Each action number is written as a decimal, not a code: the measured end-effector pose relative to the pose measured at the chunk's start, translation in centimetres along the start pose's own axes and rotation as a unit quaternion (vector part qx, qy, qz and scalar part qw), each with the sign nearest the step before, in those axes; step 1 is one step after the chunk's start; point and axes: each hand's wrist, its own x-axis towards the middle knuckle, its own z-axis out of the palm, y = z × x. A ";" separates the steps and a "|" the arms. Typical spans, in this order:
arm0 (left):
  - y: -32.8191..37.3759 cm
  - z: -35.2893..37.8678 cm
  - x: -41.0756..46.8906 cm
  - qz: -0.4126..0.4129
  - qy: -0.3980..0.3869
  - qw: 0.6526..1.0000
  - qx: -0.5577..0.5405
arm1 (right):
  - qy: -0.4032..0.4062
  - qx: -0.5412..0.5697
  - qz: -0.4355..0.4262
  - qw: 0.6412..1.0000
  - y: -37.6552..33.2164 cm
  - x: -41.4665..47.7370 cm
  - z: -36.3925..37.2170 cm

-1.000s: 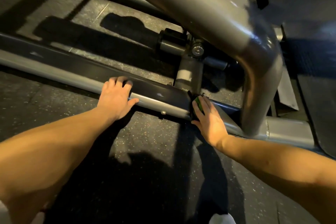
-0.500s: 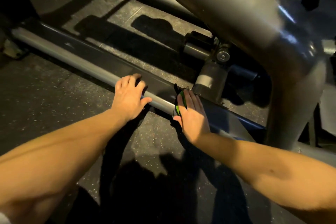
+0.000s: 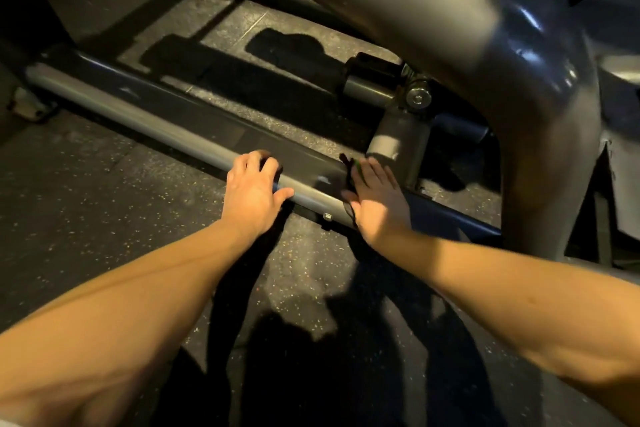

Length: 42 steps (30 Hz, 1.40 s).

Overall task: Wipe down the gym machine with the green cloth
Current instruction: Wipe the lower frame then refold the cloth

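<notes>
The gym machine's long grey base rail (image 3: 166, 130) runs across the floor from the far left toward the lower right. My left hand (image 3: 252, 187) rests on it with the fingers hooked over its top edge and the thumb along its front. A little to the right, my right hand (image 3: 375, 199) lies flat with straight fingers and presses the green cloth (image 3: 354, 172) onto the rail. Only a dark strip of cloth with a bit of green shows at my fingertips; the rest is under my palm.
A thick bent frame tube (image 3: 540, 135) arches overhead and comes down on the rail at the right. A short upright post with a bolted pivot (image 3: 417, 99) stands just behind my right hand. A foot bracket (image 3: 29, 107) sits at far left on speckled rubber flooring (image 3: 104, 211).
My right hand has slid the cloth leftward along the rail, away from the bent tube and closer to my left hand. My left hand has stayed on the rail.
</notes>
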 end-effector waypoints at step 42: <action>0.0 0.2 -0.2 -0.002 0.000 1.000 0.004 | -0.030 0.011 -0.168 0.985 0.7 -3.9 -1.0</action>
